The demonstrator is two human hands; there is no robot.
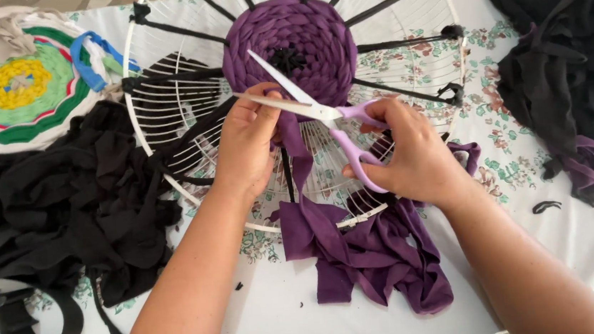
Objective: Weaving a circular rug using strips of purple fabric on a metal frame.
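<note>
- The right hand (pixel 414 153) is closed through the lilac handles of a pair of scissors (pixel 321 111), whose silver blades stand parted in a V over the lower edge of the purple woven disc (pixel 290 46).
- The left hand (pixel 248 139) is pinched shut on a purple fabric strip (pixel 299 152) just below the disc, right beside the lower blade; I think the strip passes between the blades, though the fingers hide the exact spot.
- From the hand the strip drops down across the white wire hoop (pixel 137 124) and ends in a purple fabric heap (pixel 376 253) below the disc, lying partly on the hoop's lower rim and partly on the worktop (pixel 282 319).
- The disc sits at the centre of the hoop, with black fabric spokes (pixel 390 1) running outward from it to the rim, knotted there.
- Left of the disc, a large black cloth pile (pixel 64 202) lies on the worktop, touching the hoop's left rim.
- Further left and above, a finished round mat (pixel 18 87) shows yellow at its middle, then green, pink and white rings.
- Right of the disc, well apart from the hoop, lies a dark clothing heap (pixel 567 64) with a purple edge.
- The worktop wears a white cloth with a flower print; no packages or labels are legible from here.
</note>
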